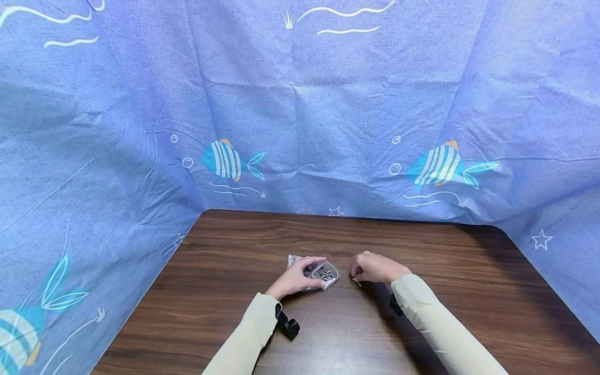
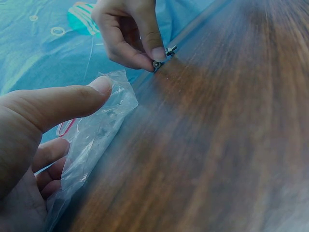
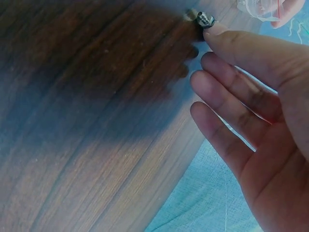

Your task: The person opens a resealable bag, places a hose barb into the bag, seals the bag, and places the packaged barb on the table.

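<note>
A clear plastic zip bag (image 1: 331,282) lies on the table, with several small metal parts (image 1: 325,274) visible inside. My left hand (image 1: 297,276) holds the bag, thumb on one side and fingers on the other; its red seal line (image 2: 67,127) shows in the left wrist view. To the right of the bag, my right hand (image 1: 375,267) is low over the table, pinching a small metal fitting (image 3: 205,20) between thumb and forefinger. A second small metal fitting (image 2: 171,50) is right by those fingertips; whether they touch it I cannot tell.
The brown wood-grain table (image 1: 262,234) reaches back to a blue curtain (image 1: 328,130) printed with fish. More curtain hangs along the left and right sides. A black wrist camera mount (image 1: 287,324) is strapped near the left cuff.
</note>
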A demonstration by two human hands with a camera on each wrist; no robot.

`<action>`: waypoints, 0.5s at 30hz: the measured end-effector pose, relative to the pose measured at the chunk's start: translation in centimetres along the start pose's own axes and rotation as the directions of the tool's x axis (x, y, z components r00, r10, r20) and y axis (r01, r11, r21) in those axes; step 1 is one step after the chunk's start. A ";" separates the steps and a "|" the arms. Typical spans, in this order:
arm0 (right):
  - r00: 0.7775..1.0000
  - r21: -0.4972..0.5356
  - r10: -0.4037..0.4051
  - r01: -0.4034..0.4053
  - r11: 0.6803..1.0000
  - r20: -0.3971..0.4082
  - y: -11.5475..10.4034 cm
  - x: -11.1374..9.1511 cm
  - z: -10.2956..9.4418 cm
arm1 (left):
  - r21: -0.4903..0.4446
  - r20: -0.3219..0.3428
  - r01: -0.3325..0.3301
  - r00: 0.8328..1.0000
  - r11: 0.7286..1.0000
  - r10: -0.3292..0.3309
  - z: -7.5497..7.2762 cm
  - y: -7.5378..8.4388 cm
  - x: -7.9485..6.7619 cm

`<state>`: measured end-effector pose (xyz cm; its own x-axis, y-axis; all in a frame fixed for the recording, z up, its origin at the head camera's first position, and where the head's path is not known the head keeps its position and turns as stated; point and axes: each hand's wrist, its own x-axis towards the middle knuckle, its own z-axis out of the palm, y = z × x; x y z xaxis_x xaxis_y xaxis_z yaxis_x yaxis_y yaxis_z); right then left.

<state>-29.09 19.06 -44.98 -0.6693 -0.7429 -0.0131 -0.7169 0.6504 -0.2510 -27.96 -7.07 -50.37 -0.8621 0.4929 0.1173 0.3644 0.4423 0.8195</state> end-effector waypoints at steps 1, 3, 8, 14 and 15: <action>1.000 -0.003 -0.001 0.001 1.000 -0.003 0.0 0.0 0.0 | -0.003 0.001 0.001 1.000 1.000 -0.001 0.0 0.0 0.0; 1.000 -0.007 -0.004 0.004 1.000 -0.005 0.1 0.0 0.0 | 0.000 0.001 0.000 1.000 1.000 0.000 0.0 0.0 0.0; 1.000 -0.022 -0.021 0.020 1.000 -0.011 0.0 0.0 0.1 | 0.003 0.000 0.002 1.000 1.000 -0.002 0.0 0.0 0.0; 1.000 -0.026 -0.020 0.019 0.999 -0.014 0.0 0.0 0.1 | 0.010 -0.001 0.002 1.000 1.000 -0.002 0.0 0.0 0.0; 1.000 -0.025 -0.019 0.019 1.000 -0.014 0.1 0.0 0.2 | 0.008 0.000 0.003 1.000 1.000 -0.003 0.0 0.1 0.0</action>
<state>-29.11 19.06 -45.16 -0.6582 -0.7528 0.0054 -0.7339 0.6401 -0.2273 -27.92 -7.03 -50.31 -0.8633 0.4914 0.1152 0.3648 0.4496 0.8153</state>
